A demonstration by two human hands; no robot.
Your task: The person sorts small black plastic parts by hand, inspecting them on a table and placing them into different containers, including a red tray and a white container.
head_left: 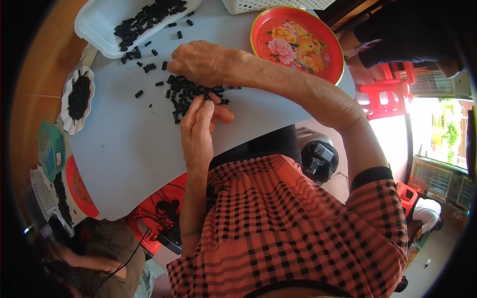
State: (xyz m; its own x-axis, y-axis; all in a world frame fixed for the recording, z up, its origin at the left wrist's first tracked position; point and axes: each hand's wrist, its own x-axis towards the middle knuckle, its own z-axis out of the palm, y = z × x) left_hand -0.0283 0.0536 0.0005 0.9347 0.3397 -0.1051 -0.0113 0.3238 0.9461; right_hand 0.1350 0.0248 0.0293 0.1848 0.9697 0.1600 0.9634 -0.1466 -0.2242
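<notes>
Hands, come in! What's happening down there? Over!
Left hand: pinching small black piece. Right hand: beside loose pieces, grip unclear. Black pile: on table, partly hidden behind hands.

No text is legible, even the label on the green basket.

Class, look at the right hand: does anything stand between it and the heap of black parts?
Nothing visible does. The right hand is at the upper edge of the heap of small black cylindrical parts; whether they touch is unclear.

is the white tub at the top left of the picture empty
No, a heap of small black pieces lies in the white tub.
</notes>
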